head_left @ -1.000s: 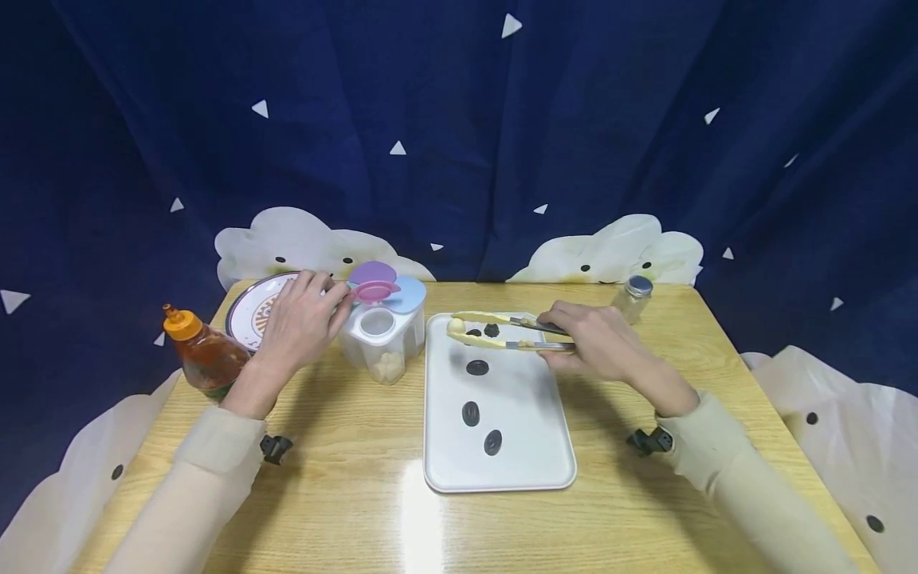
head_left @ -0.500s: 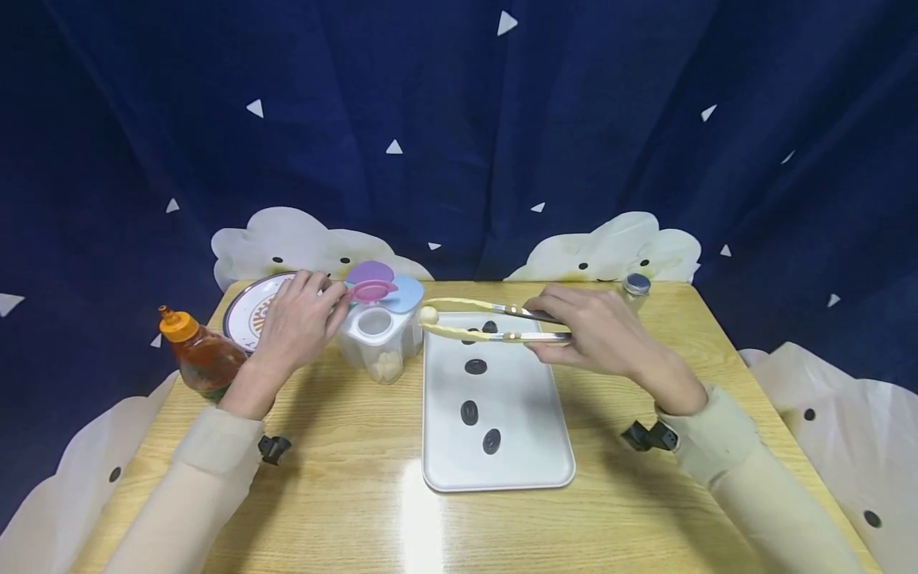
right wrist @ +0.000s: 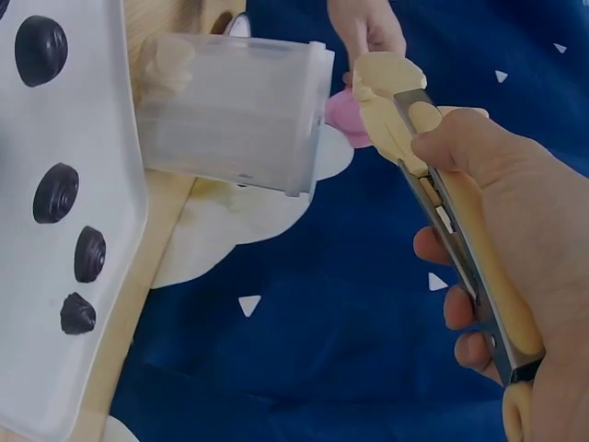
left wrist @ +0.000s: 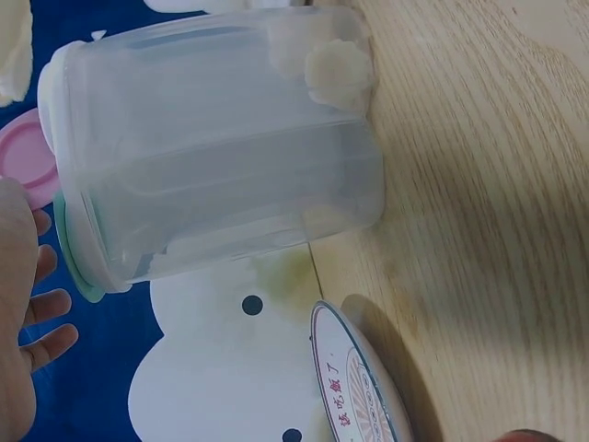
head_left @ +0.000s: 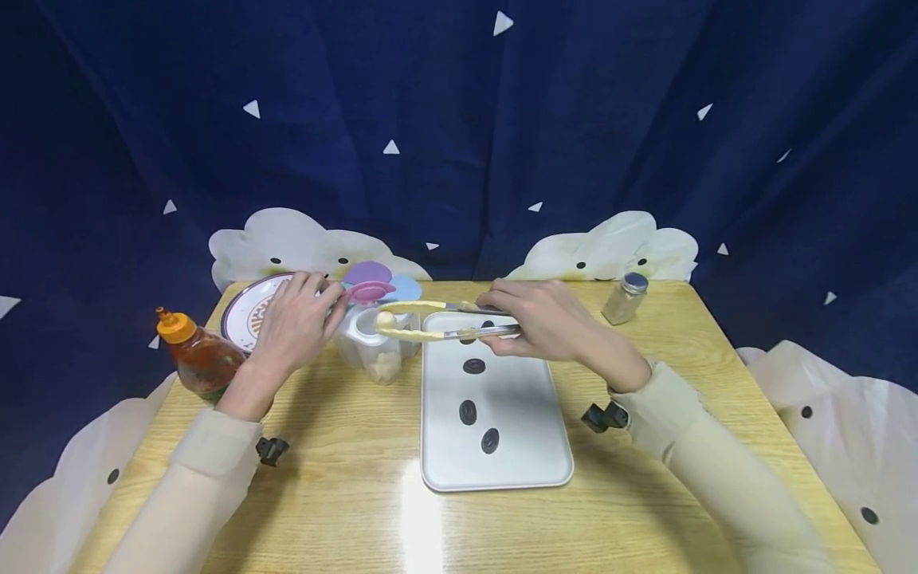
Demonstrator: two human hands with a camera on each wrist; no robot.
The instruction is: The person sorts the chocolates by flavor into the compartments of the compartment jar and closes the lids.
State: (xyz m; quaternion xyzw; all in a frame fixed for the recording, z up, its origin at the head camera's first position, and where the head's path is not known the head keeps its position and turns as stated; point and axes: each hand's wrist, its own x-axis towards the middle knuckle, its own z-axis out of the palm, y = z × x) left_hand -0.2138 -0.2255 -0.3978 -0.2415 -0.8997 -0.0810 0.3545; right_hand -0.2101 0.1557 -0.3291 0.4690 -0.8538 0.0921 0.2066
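The right hand (head_left: 541, 319) grips a pair of tongs (head_left: 462, 334), metal in the arms and pale yellow at the tips, and a small cream ball (head_left: 385, 320) sits between those tips. Seen from the head, the ball overlaps the right side of the round opening in a clear container (left wrist: 230, 184); in the right wrist view the tongs' tips stand above the container's top, apart from it. The left hand (head_left: 297, 323) holds the edge of a raised pink lid (head_left: 369, 292) with its fingertips, just left of that opening, while its other fingers hang loosely curled. Behind the pink lid are a purple lid (head_left: 368, 273) and a light blue lid (head_left: 406, 288), and the left wrist view also shows a green lid (left wrist: 78, 253) on the same container. Pale lumps (head_left: 384, 367) lie at the bottom of the front compartment, blurred by the cloudy wall. Beside the container, on the bench (head_left: 330, 494), a white tray (head_left: 516, 414) carries five dark oval pieces (head_left: 474, 366), the two farthest partly covered by the tongs. A bottle (head_left: 208, 363) of red sauce with an orange cap stands near the left forearm, and a plate (head_left: 240, 315) with a printed pattern lies partly behind the left hand. A small glass jar (head_left: 623, 304) with a grey lid is beyond the right hand, near the bench's far edge, where a dark blue curtain (head_left: 445, 119) with white triangles hangs
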